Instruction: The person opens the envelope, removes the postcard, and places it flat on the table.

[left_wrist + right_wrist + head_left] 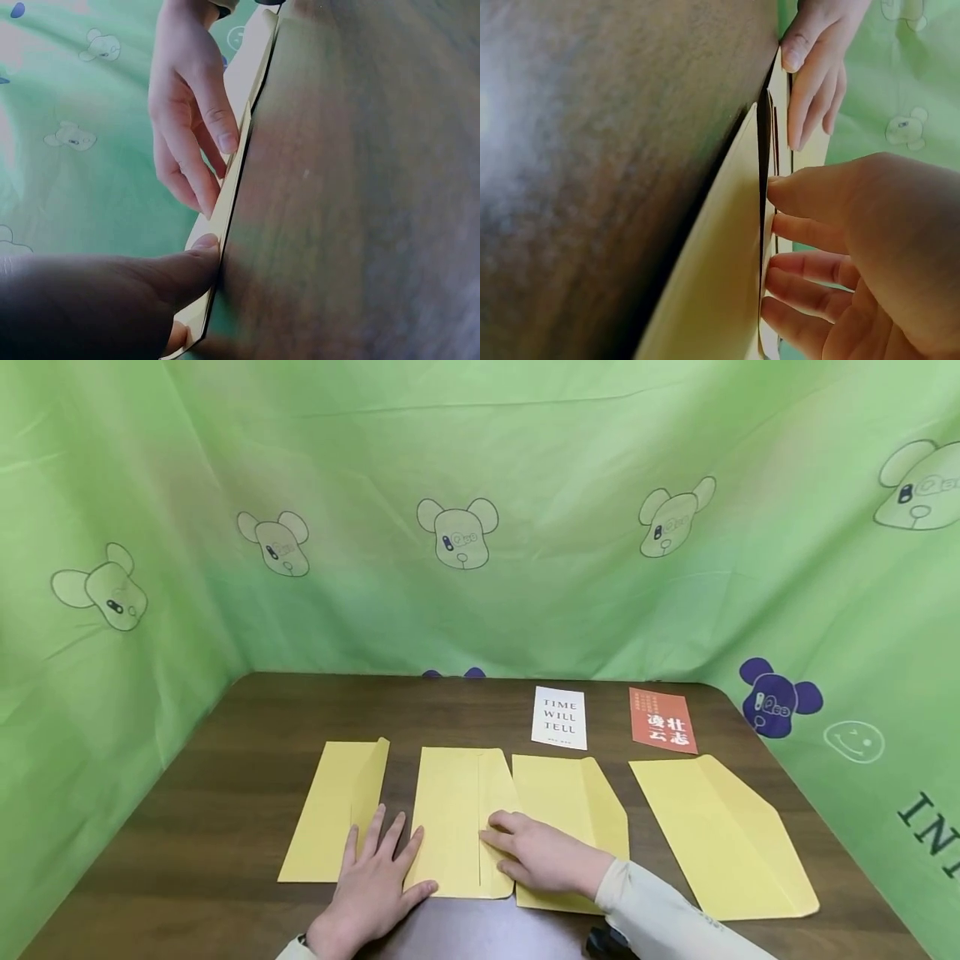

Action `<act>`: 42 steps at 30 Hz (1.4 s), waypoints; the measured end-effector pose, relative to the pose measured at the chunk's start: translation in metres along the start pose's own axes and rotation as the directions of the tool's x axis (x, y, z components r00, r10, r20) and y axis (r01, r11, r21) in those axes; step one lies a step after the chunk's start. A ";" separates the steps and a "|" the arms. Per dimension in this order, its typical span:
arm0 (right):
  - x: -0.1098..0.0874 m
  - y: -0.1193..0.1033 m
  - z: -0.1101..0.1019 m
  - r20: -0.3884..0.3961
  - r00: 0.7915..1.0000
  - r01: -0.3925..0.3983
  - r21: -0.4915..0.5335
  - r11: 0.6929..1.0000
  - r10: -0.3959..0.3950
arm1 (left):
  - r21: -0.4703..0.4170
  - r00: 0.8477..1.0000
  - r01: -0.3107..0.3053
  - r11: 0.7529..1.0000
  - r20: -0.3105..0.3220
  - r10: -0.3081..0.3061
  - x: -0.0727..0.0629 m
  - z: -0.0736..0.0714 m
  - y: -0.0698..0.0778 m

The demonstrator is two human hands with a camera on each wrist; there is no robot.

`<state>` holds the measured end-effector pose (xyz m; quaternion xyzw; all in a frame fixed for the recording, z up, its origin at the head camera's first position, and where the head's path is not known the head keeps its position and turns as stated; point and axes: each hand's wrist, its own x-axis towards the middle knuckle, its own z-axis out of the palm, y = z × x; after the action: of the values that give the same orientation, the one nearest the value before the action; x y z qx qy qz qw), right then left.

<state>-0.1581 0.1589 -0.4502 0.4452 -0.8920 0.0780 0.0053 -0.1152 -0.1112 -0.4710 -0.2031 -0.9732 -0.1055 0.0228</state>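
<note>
A yellow paper envelope point(448, 810) lies flat in the middle of the table in the head view, its long flap point(495, 777) folded over along the right side. My left hand point(372, 889) has its fingers spread, with the thumb and index finger touching the envelope's lower left part. Its other fingers reach toward a second envelope point(322, 818) on the left, whose flap stands partly raised. My right hand point(547, 852) touches the folded flap with its fingertips. In the right wrist view the fingers point(802, 281) are slightly bent against the paper and grip nothing.
Right of the middle envelope lies another yellow envelope point(551, 793), touching its edge, and one more point(720, 843) sits farther right, flap unfolded. Behind them are a white printed card point(558, 718) and a red card point(662, 720). Green patterned cloth point(465, 627) surrounds the brown table point(187, 827).
</note>
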 end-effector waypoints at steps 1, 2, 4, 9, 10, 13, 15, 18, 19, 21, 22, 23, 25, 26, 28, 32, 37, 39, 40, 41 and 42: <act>-0.001 0.000 0.000 -0.005 1.000 0.000 0.003 1.000 0.000 | 0.003 1.000 -0.001 1.000 -0.001 0.001 0.000 0.000 0.000; -0.001 0.000 0.000 -0.009 1.000 0.001 0.007 1.000 -0.001 | 0.003 1.000 -0.003 1.000 -0.002 0.003 0.001 -0.001 0.000; -0.002 0.001 0.000 -0.013 1.000 0.002 0.019 1.000 -0.001 | 0.000 1.000 -0.001 1.000 0.002 0.001 0.001 -0.002 0.000; -0.003 0.005 -0.003 0.007 1.000 0.006 0.052 0.999 -0.006 | -0.007 1.000 0.008 1.000 0.009 -0.008 0.001 -0.004 0.001; -0.003 0.006 -0.004 0.015 1.000 0.009 0.060 0.998 -0.010 | -0.007 1.000 0.009 1.000 0.009 -0.009 0.002 -0.004 0.001; -0.002 0.009 -0.007 0.047 0.999 0.020 0.089 0.996 -0.025 | -0.003 1.000 0.012 1.000 0.011 -0.012 0.002 -0.005 0.001; -0.003 0.011 -0.008 0.070 0.997 0.022 0.119 0.993 -0.031 | -0.004 1.000 0.012 1.000 0.012 -0.012 0.001 -0.005 0.002; -0.005 0.012 -0.008 0.110 0.993 0.018 0.159 0.987 -0.035 | -0.003 1.000 0.011 1.000 0.009 -0.011 -0.001 -0.004 0.002; -0.005 0.012 -0.008 0.122 0.992 0.014 0.170 0.985 -0.035 | -0.002 1.000 0.011 1.000 0.009 -0.011 -0.001 -0.004 0.002; -0.005 0.011 -0.008 0.147 0.988 0.015 0.165 0.986 -0.040 | -0.004 1.000 0.008 1.000 0.006 -0.008 -0.003 -0.003 0.002; -0.005 0.011 -0.008 0.155 0.987 0.023 0.153 0.988 -0.047 | -0.006 1.000 0.008 1.000 0.007 -0.008 -0.003 -0.002 0.003; -0.005 0.010 -0.009 0.161 0.986 0.027 0.143 0.989 -0.050 | -0.009 1.000 0.008 1.000 0.008 -0.008 -0.003 -0.002 0.003; -0.004 0.009 -0.010 0.163 0.985 0.036 0.116 0.993 -0.055 | -0.014 1.000 0.010 1.000 0.007 -0.010 -0.003 -0.002 0.003; -0.003 0.009 -0.011 0.163 0.985 0.040 0.105 0.994 -0.057 | -0.016 1.000 0.010 1.000 0.006 -0.010 -0.003 -0.002 0.003; -0.002 0.009 -0.013 0.153 0.987 0.042 0.094 0.995 -0.056 | -0.016 1.000 0.014 1.000 0.006 -0.014 -0.003 -0.003 0.002; 0.000 0.010 -0.015 0.125 0.990 0.058 0.067 0.996 -0.066 | -0.007 1.000 0.017 1.000 0.004 -0.017 -0.001 -0.004 0.001; -0.003 0.012 -0.012 0.094 0.990 0.104 0.002 0.995 -0.104 | -0.002 1.000 0.013 1.000 0.004 -0.013 0.001 -0.004 0.002; -0.006 0.013 -0.011 0.084 0.990 0.116 -0.009 0.993 -0.115 | -0.006 1.000 0.006 1.000 0.008 -0.006 0.001 -0.004 0.003; -0.007 0.014 -0.011 0.080 0.990 0.121 -0.009 0.993 -0.120 | -0.009 1.000 0.002 1.000 0.009 -0.002 0.001 -0.004 0.003; -0.008 0.014 -0.011 0.076 0.989 0.127 -0.009 0.992 -0.126 | -0.012 1.000 0.000 1.000 0.013 0.000 0.002 -0.004 0.004; -0.009 0.015 -0.011 0.071 0.988 0.134 -0.008 0.991 -0.133 | -0.013 1.000 -0.001 1.000 0.014 0.001 0.002 -0.005 0.004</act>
<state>-0.1651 0.1767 -0.4422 0.5066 -0.8602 0.0559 -0.0180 -0.1158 -0.1078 -0.4656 -0.2045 -0.9725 -0.1104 0.0147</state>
